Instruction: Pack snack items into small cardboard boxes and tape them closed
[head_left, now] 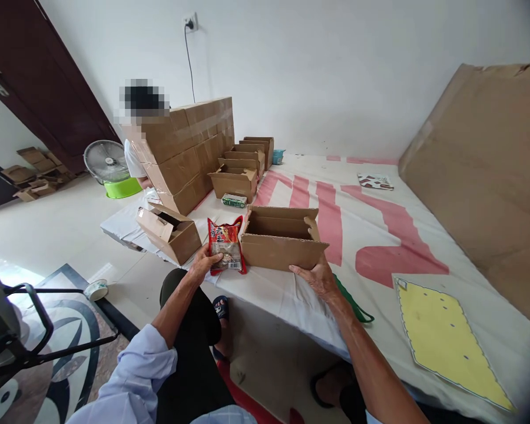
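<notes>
My left hand (202,264) grips a red snack packet (225,244) by its lower edge, holding it upright just left of an open brown cardboard box (281,238). My right hand (317,277) holds the near right corner of that box, fingers curled on its front wall. The box rests on a white sheet with pink markings (380,235) spread over a low platform. I cannot see anything inside the box.
Another open box (169,231) lies tipped at the left. A row of open boxes (242,165) and a taped stack (189,150) stand behind, with a person beside them. A small green packet (234,201), a yellow sheet (446,335), a large cardboard panel (486,171) and a fan (106,160) are around.
</notes>
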`<state>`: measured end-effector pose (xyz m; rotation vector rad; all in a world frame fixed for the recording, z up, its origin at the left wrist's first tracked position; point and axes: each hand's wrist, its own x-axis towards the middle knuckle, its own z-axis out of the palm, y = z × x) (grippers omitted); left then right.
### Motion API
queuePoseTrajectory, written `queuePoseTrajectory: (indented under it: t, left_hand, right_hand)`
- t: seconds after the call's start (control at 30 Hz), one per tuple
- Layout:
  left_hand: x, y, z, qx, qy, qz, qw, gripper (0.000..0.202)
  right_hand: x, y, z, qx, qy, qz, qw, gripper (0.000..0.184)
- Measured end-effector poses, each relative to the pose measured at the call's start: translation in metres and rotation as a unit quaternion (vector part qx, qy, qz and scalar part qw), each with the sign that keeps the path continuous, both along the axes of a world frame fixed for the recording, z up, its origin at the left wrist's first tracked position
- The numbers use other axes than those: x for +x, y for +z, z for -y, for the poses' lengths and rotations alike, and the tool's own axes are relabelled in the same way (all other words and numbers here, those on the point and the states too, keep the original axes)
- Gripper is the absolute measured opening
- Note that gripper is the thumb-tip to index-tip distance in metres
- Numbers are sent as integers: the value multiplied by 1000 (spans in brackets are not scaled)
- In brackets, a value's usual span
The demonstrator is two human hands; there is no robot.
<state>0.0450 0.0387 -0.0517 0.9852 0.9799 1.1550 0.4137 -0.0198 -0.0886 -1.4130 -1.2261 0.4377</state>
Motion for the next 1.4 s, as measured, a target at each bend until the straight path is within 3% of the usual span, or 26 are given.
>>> queuePoseTrajectory:
  t: [0.1,0.3,0.53,0.77,0.97,1.17,1.23,1.4]
  left_hand:
    - [5,0,14,12,63,34,997,72]
    - [13,-8,68,46,120,66,990,66]
    - [3,-13,111,12,75,51,996,66]
    - [-16,-7,120,26,33,14,999,69]
    - [-30,-17,121,24,53,-2,998,67]
    - [-41,-32,121,4,56,-11,998,69]
    - [-43,-33,122,1,55,-22,998,65]
    - [-35,-27,126,-3,41,-9,999,66]
  right_hand:
    - [-1,-4,1,-40,29,14,999,84]
    - [-17,-12,-4,-25,-2,75,997,70]
    - [-73,-10,-53,-70,-44,133,988,85]
    - [-127,-14,-111,-43,-15,152,987,86]
    - [-151,-26,-98,-51,32,201,978,85]
    - [-153,-29,-85,-49,47,187,980,81]
    - [-152,-27,-89,-61,43,171,982,89]
    - [-141,-14,-118,-71,7,112,991,135]
